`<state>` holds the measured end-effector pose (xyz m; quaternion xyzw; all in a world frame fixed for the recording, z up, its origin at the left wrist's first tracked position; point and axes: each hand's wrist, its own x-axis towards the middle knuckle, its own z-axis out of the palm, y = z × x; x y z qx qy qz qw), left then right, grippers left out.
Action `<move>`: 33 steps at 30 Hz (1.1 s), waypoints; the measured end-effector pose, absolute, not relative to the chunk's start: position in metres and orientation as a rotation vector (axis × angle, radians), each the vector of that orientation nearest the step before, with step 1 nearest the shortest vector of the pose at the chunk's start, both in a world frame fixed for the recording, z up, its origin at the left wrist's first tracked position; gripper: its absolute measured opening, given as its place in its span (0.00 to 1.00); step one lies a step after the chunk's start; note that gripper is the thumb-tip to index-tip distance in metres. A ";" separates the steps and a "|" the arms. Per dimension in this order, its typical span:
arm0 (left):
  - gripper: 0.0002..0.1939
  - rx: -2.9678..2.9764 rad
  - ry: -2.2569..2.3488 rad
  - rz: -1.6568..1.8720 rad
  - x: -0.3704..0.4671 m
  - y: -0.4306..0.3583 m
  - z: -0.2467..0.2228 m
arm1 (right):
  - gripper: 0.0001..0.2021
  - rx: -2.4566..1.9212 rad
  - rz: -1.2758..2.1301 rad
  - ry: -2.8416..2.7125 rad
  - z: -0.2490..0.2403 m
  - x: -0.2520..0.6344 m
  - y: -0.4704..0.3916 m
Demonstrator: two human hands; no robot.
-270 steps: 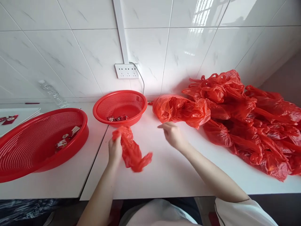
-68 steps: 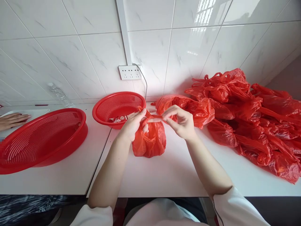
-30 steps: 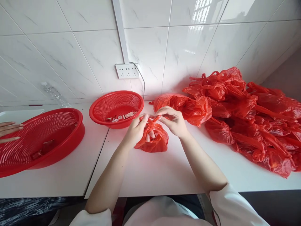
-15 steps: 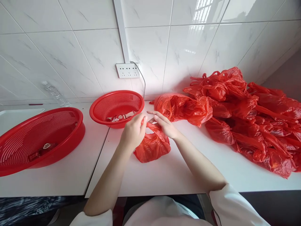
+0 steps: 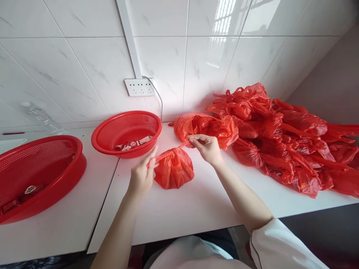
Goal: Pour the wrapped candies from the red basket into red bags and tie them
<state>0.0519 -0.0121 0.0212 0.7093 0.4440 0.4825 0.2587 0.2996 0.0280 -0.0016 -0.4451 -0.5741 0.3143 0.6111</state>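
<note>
A small red plastic bag [image 5: 174,170] rests on the white table in front of me, its top gathered tight and its body rounded. My left hand [image 5: 142,172] is closed on one of its handles, at the bag's left. The other handle is pinched between the thumb and fingers of my right hand [image 5: 206,147], up and to the right of the bag. Both handles are stretched out sideways. What the bag holds is hidden by the plastic.
Behind my left hand stands a red basket [image 5: 98,144] with several small packets in it. A larger red basket [image 5: 80,157] is at the far left. An open red bag [image 5: 206,125] lies behind my right hand, and several filled red bags [image 5: 269,130] are heaped at the right.
My hands have moved apart from close together above the bag, drawing its handles outward. The bag's loose mouth has closed into a gathered top. The camera view has shifted right.
</note>
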 end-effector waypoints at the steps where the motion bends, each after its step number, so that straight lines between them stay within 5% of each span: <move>1: 0.25 1.772 1.218 1.322 0.048 -0.019 0.016 | 0.14 -1.086 0.692 -1.308 -0.008 0.310 0.026; 10: 0.27 1.748 1.334 1.015 0.028 -0.032 -0.020 | 0.11 -1.378 0.032 -1.676 -0.013 0.337 0.014; 13: 0.31 1.849 1.376 1.029 0.029 -0.021 -0.025 | 0.25 -1.219 0.129 -1.990 -0.009 0.303 0.009; 16: 0.25 1.851 1.435 1.096 0.031 -0.014 -0.028 | 0.38 -1.178 0.188 -2.234 -0.029 0.266 0.013; 21: 0.18 1.906 1.441 1.002 0.024 -0.008 -0.040 | 0.18 -1.309 0.181 -2.330 -0.055 0.256 0.027; 27: 0.22 1.766 1.459 0.850 0.006 -0.003 -0.057 | 0.22 -1.245 0.288 -2.010 0.005 0.353 -0.014; 33: 0.22 1.716 1.426 0.783 0.005 -0.004 -0.063 | 0.12 -1.752 -0.471 -1.238 0.049 0.506 -0.059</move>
